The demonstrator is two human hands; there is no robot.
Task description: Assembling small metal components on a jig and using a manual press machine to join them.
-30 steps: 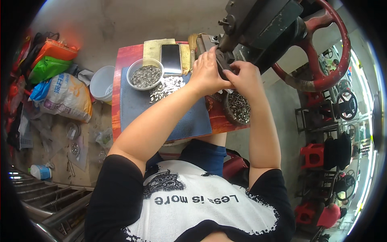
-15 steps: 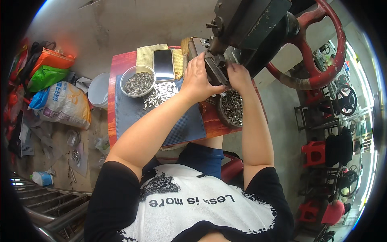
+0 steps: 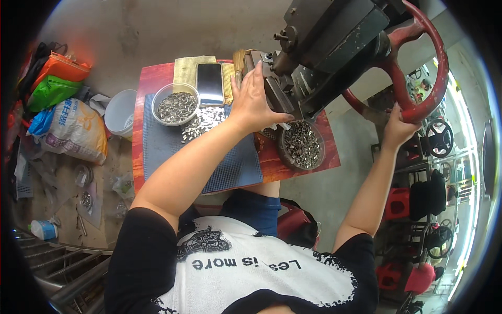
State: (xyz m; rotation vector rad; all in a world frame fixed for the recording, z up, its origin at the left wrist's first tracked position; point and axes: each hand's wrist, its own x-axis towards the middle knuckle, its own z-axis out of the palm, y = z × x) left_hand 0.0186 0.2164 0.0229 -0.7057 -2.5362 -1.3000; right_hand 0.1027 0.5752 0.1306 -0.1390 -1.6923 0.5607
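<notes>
My left hand (image 3: 254, 104) lies against the metal die block (image 3: 278, 95) at the base of a dark hand press (image 3: 342, 39). Its fingers stretch along the near-left side, with the thumb apart at the block's lower end. Over on the right, my right hand (image 3: 400, 129) is closed round the lower rim of the press's worn red handwheel (image 3: 441, 68). A round tub of small metal parts (image 3: 301, 146) stands below the die. Left of my left hand, bright flat metal pieces (image 3: 205, 123) lie loose beside a clear bowl of small parts (image 3: 175, 104).
A blue mat (image 3: 230, 162) covers part of the red table (image 3: 327, 141). At its back are a phone (image 3: 209, 83), a yellow cloth (image 3: 185, 70) and a brush (image 3: 239, 65). A white bucket (image 3: 121, 112) and bags (image 3: 78, 133) stand left; red stools (image 3: 398, 204) stand right.
My right hand has left the die area and moved right onto the handwheel rim, uncovering the tub of parts. My left hand stays at the die block.
</notes>
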